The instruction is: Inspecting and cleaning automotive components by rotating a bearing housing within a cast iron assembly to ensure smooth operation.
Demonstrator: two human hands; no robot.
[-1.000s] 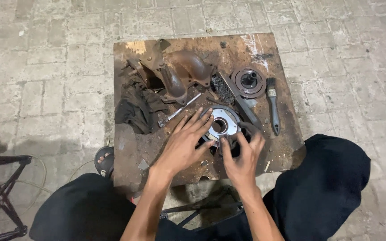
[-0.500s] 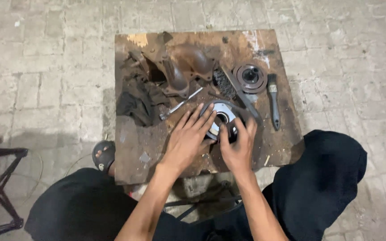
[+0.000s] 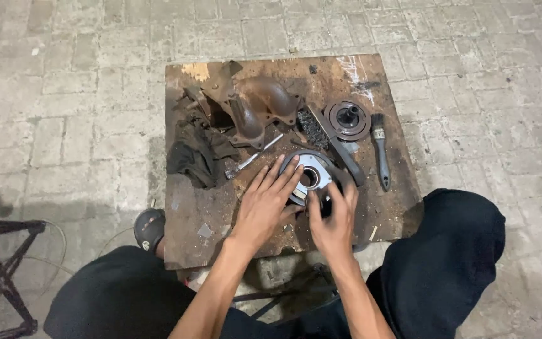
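Note:
A round metal part point(image 3: 313, 171) with a bright centre hub and dark rim lies near the front of a rusty, stained board point(image 3: 189, 232). My left hand point(image 3: 266, 204) rests flat on its left side, fingers spread over the hub. My right hand point(image 3: 334, 220) curls over the part's lower right rim and grips it. Both hands hide the near half of the part.
On the board lie a rusty cast manifold point(image 3: 261, 107), a dark rag point(image 3: 197, 150), a thin metal tool point(image 3: 255, 157), a wire brush point(image 3: 312, 125), a grooved disc point(image 3: 347, 119) and a black-handled paintbrush point(image 3: 381, 157). My sandalled foot point(image 3: 148, 229) is at left, near a folding stool point(image 3: 1, 276).
Both hands stay on the round part. My right hand has shifted a little along its rim, and the view has dropped slightly.

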